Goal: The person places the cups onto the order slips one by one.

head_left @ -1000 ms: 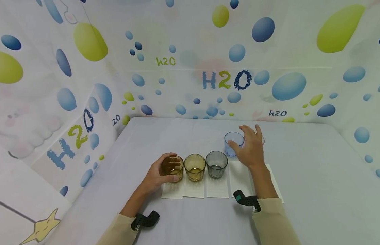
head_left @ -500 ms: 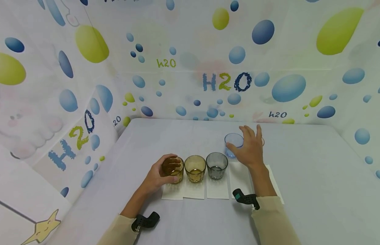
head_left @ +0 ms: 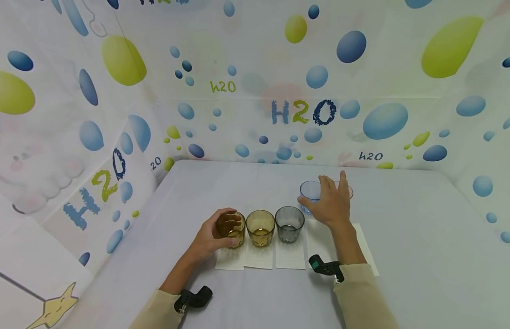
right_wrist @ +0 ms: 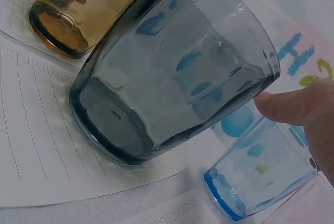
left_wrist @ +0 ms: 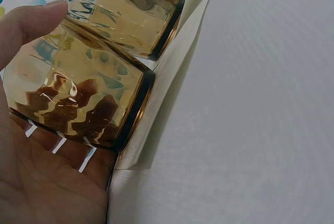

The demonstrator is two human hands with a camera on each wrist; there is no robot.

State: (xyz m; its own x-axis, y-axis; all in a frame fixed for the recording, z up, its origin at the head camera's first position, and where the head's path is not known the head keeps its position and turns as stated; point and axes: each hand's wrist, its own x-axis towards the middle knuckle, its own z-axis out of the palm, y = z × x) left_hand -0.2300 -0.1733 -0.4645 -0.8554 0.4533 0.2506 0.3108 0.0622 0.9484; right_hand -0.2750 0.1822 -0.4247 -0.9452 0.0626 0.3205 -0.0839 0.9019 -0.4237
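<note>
At the left end of a row, my left hand (head_left: 207,233) curls round a dark amber glass (head_left: 232,230), its thumb in front and its fingers behind. The lighter amber glass (head_left: 260,228) and the grey glass (head_left: 289,226) stand beside it. My right hand (head_left: 333,205) hovers with fingers spread by the pale blue glass (head_left: 310,188), partly covering it. In the right wrist view my thumb lies between the grey glass's rim and the blue glass (right_wrist: 261,169). Behind that hand, a pinkish clear glass (head_left: 351,191) shows only its edge.
Paper slips (head_left: 320,242) lie side by side under and in front of the glasses, on a white-covered table (head_left: 411,237). A patterned backdrop (head_left: 246,109) rises behind and at the sides.
My right hand has shifted a little left and toward me, its thumb now at the blue glass's near left side. The left hand keeps its grip on the dark amber glass.
</note>
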